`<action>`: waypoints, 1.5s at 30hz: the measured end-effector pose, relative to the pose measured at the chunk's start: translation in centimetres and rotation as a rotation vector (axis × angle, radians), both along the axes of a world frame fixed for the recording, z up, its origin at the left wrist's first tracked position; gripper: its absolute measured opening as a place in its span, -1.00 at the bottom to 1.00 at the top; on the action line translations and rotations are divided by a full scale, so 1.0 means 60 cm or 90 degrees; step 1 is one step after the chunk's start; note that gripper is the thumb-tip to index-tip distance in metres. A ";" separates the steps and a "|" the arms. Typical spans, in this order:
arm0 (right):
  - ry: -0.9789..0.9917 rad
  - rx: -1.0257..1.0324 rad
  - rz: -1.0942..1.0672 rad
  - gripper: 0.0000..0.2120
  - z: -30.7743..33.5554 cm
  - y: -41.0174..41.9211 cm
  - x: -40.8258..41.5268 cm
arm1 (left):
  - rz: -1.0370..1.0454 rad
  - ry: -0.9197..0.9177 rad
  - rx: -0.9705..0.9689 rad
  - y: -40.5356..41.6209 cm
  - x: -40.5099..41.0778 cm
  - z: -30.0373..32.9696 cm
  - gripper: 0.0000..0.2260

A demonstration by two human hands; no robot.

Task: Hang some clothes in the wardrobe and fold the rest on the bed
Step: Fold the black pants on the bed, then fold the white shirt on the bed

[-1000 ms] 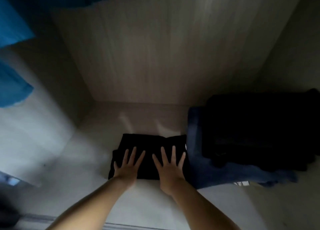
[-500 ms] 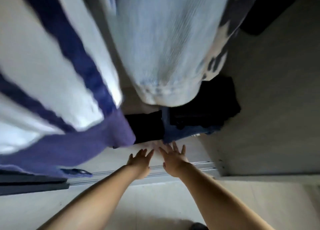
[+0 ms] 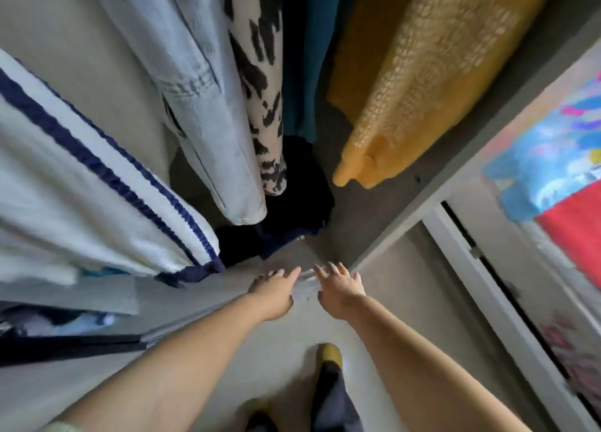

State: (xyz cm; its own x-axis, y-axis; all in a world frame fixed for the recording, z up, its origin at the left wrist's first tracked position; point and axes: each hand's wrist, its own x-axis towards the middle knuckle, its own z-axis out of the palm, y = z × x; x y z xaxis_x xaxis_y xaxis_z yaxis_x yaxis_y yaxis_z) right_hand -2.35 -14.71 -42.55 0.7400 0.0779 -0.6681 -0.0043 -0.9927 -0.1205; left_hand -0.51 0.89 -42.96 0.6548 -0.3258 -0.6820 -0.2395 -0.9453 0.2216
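— Two hands, what are they doing?
— Both reach forward and down over the wardrobe's bottom track. The left hand and the right hand lie side by side, a narrow gap between them, fingers straight and loosely spread, holding nothing. Fingertips point toward the wardrobe floor.
— Where are the clothes?
— Hanging ones fill the top of the view. From left: a white garment with navy stripes, a pale denim piece, a cream garment with black blotches, a teal one mostly hidden, and a mustard knit. Each hangs lengthwise, long axis running from the top of the view down, hems converging toward the wardrobe floor.
— And folded things?
— A dark folded pile sits on the wardrobe floor, just beyond the fingertips and partly under the denim and blotched hems. How many pieces are in it I cannot tell; a dark blue edge shows at its near side.
— Anything else?
— At right, a sliding door frame and a bright patterned fabric in blue and red. Below, a foot in a yellow slipper on the pale floor.
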 end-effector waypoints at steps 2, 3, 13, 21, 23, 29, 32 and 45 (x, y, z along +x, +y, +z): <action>-0.023 -0.007 -0.041 -0.41 0.058 -0.023 -0.031 | -0.029 -0.014 -0.007 -0.009 -0.015 0.051 -0.39; -0.032 -0.010 -0.067 -0.41 0.086 -0.034 -0.052 | -0.051 -0.026 -0.008 -0.015 -0.026 0.077 -0.39; -0.067 -0.013 -0.274 -0.41 0.244 -0.182 -0.221 | -0.270 -0.117 -0.028 -0.181 -0.108 0.246 -0.42; -0.076 -0.077 -0.404 -0.40 0.303 -0.467 -0.367 | -0.394 -0.164 -0.091 -0.500 -0.187 0.313 -0.41; -0.078 -0.083 -0.437 -0.39 0.311 -0.544 -0.416 | -0.411 -0.159 -0.093 -0.577 -0.218 0.317 -0.41; -0.070 -0.105 -0.556 -0.35 0.342 -0.758 -0.569 | -0.496 -0.141 -0.127 -0.804 -0.324 0.339 -0.42; -0.078 -0.110 -0.606 -0.39 0.351 -0.830 -0.625 | -0.537 -0.145 -0.135 -0.892 -0.357 0.350 -0.44; -0.056 -0.082 -0.703 -0.44 0.321 -1.092 -0.657 | -0.641 -0.157 -0.146 -1.220 -0.339 0.319 -0.47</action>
State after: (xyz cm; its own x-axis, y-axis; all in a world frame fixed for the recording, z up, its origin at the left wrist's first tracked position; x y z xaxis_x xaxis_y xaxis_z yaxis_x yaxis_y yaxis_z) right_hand -41.78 -80.26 -23.29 0.4049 -0.7184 -0.5657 -0.8890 -0.4541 -0.0596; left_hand -20.88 -72.33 -23.80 0.1230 -0.8985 -0.4214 -0.9512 -0.2278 0.2079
